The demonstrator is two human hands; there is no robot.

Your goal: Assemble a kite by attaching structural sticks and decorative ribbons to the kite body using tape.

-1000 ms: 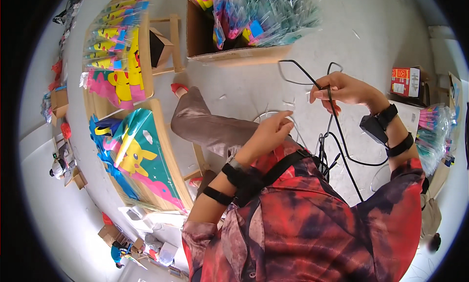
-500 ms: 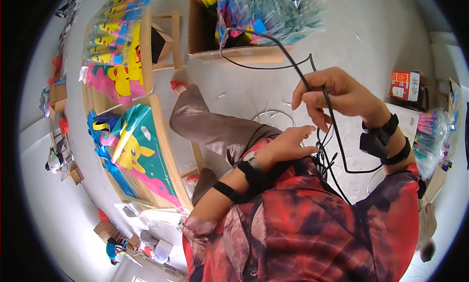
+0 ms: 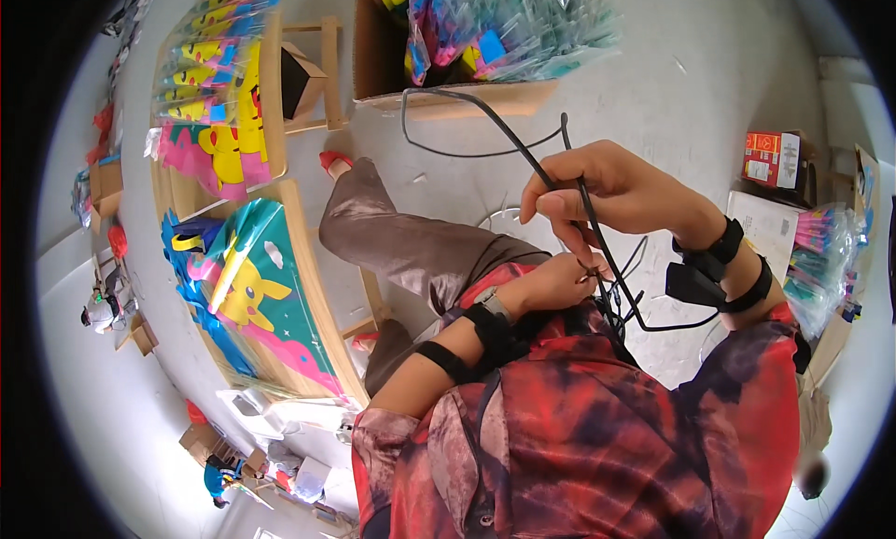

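Pinched the black cord (image 3: 525,150) between thumb and fingers of the right hand (image 3: 611,189), spreading a wide loop beyond and left of that hand. Had the left hand (image 3: 555,282) just below it, fingertips drawn together beside the tangle (image 3: 609,305); could not tell whether gripping a strand. Judged the cord work unfinished: had one loop lifted free, but had the tangle loose. Saw beyond the right hand a cardboard box (image 3: 509,100) heaped with clear bags (image 3: 532,30); to that hand's right, a red-and-white box (image 3: 770,156), contents unclear.
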